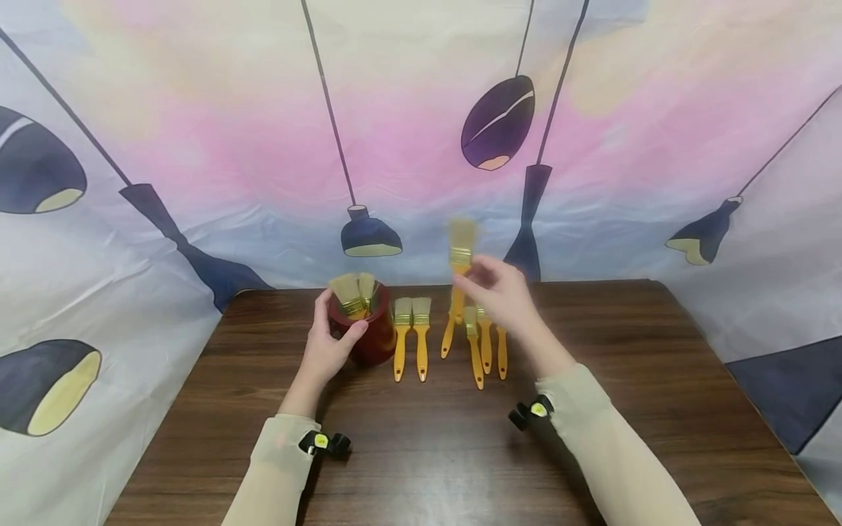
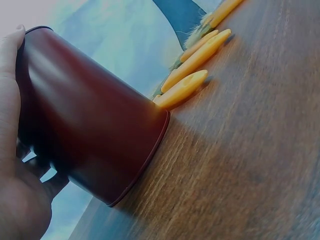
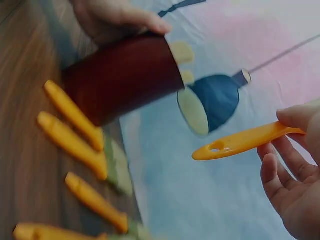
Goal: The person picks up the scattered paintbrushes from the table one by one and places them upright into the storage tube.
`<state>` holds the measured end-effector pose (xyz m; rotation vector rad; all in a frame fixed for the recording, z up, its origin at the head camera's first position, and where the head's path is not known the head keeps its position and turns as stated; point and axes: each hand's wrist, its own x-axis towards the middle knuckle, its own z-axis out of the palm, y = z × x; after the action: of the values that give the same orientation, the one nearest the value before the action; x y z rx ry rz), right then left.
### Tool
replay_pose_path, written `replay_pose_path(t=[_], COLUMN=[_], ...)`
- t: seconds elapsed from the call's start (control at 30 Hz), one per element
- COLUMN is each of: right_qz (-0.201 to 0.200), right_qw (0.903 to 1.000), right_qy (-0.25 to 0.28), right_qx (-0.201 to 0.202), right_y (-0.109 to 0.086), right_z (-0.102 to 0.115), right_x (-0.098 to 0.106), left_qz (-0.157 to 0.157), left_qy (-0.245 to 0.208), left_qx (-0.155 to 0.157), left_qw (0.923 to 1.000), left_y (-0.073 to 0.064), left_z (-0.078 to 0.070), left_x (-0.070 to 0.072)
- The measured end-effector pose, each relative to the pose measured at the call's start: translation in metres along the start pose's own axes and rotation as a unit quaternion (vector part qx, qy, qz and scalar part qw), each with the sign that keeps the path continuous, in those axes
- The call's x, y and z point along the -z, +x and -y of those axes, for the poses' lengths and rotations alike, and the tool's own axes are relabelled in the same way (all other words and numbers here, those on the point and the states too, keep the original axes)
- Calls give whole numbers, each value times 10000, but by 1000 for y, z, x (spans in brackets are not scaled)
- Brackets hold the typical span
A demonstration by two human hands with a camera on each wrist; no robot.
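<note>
My left hand (image 1: 326,352) grips a dark red cylindrical cup (image 1: 375,345), thumb at the near side of its rim and fingers round the far left side. Paintbrushes (image 1: 346,289) stand in the cup with pale bristles up. Raised above the table, a paintbrush (image 1: 462,252) is pinched near its metal band by my right hand (image 1: 505,296). Its yellow handle (image 3: 240,142) points down, and in the head view its bristles look blurred. Two paintbrushes (image 1: 422,343) lie just right of the cup. Several more paintbrushes (image 1: 474,351) lie below the right hand, some partly hidden by it.
The dark wooden table (image 1: 408,453) runs back to a hanging cloth (image 1: 263,146) printed with lamps. Black wrist cameras are strapped to the left sleeve (image 1: 279,456) and the right sleeve (image 1: 612,438).
</note>
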<state>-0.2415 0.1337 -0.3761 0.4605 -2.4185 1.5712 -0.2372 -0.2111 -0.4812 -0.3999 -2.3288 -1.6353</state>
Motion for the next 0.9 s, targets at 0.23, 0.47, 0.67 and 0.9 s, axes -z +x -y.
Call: replay_pose_path(t=[0.23,0.47,0.67,0.9], right_qz=[144,481,663,1043], right_qw=[9996,9981,9969,9929], right_qy=[151,258,-24,-446], right_qx=[163,294,434,347], right_y=[37,56,58,53], right_z=[35,58,55,37], right_x=[-36,-70,-97,-115], left_qz=[71,51,6,16], left_qy=[-97,-168,-100,-156], left_qx=[12,-25,75,3], left_qw=[9999,9998,9999,9999], left_y=[1,2,2,-5], left_z=[-1,0,-6,-41], left_x=[-1,0,-2,0])
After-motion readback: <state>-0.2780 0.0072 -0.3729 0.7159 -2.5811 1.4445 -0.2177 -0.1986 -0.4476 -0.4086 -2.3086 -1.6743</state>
